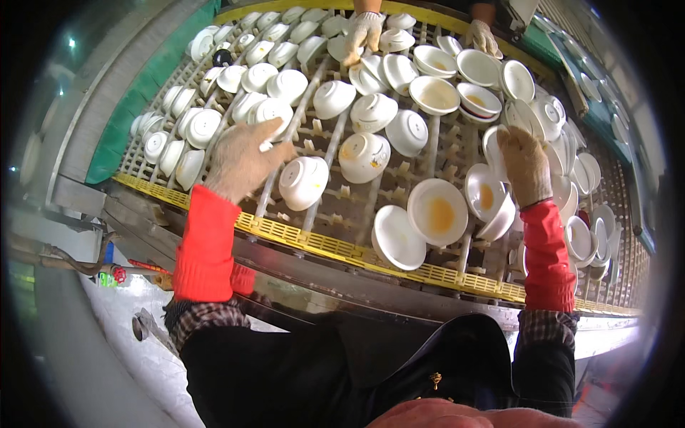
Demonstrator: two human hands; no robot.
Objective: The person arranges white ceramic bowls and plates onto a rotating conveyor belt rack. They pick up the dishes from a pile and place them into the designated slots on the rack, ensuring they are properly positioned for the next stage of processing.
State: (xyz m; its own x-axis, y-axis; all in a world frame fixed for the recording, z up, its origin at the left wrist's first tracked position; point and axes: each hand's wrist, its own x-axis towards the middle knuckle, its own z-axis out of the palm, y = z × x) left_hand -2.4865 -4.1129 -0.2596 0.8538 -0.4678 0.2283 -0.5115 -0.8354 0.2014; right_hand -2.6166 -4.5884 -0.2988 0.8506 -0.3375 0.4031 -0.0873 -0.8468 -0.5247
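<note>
My left hand (243, 160), in a beige knit glove, reaches over the conveyor with thumb and forefinger apart. Its forefinger overlaps the lower edge of an upturned white bowl (273, 113); whether it touches is hard to tell. Another upturned bowl (303, 183) lies to the right of that hand. My right hand (524, 166), gloved the same way, grips a tilted white bowl (493, 152) by its rim. Just below it leans a bowl with orange residue (485, 193). Between my hands, a stained upturned bowl (364, 157) and a face-up bowl with orange liquid (438, 213) rest on the belt.
A pegged conveyor belt (342, 206) with yellow edging (321, 239) runs across, carrying many white bowls. Opposite, another person's gloved hands (365, 35) work among bowls. Green side guards (144, 107) flank the belt. A black round item (221, 57) lies far left. Pipes with a red valve (119, 274) stand lower left.
</note>
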